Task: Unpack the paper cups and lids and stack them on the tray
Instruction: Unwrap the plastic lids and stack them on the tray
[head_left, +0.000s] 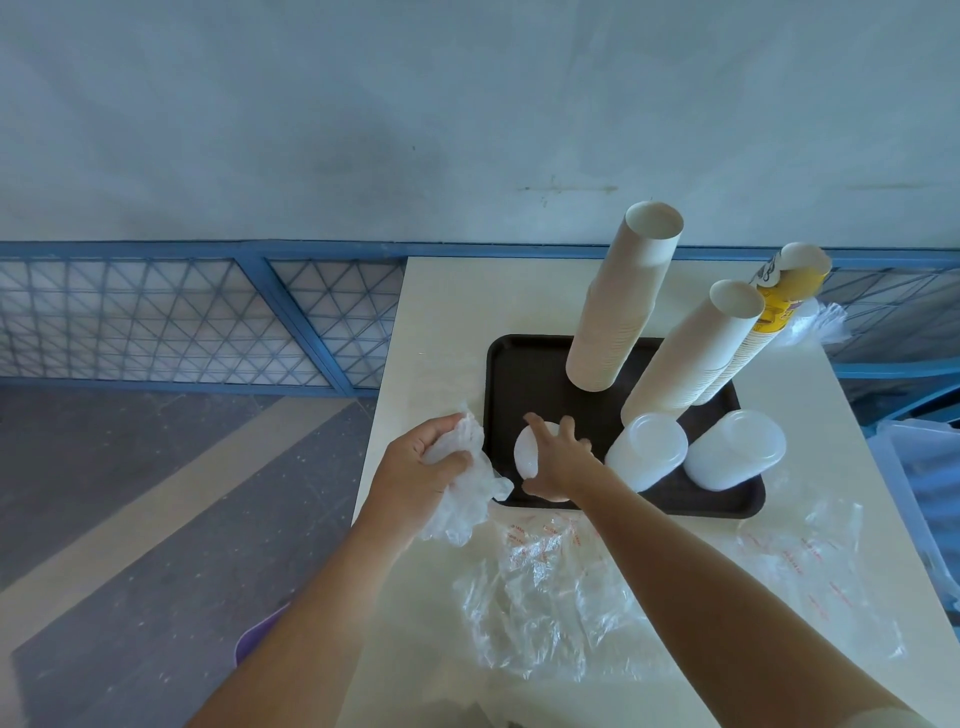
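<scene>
A dark tray (524, 364) lies on the pale table (467, 301). On it stand two tall stacks of white paper cups (618, 306) (691, 353) and a yellow-printed cup stack (774, 306). Two stacks of translucent lids (647, 449) (735, 449) sit at the tray's front. My right hand (558, 462) rests on a third lid stack (525, 449) at the tray's front left corner, fingers spread over it. My left hand (421, 467) grips a crumpled clear plastic wrapper (467, 499) just left of the tray.
Empty clear plastic bags (545, 597) (821, 566) with red print lie on the table's near side. More plastic (815, 322) lies behind the cups. A purple object (254, 634) sits on the floor at left. A blue railing (208, 312) runs behind.
</scene>
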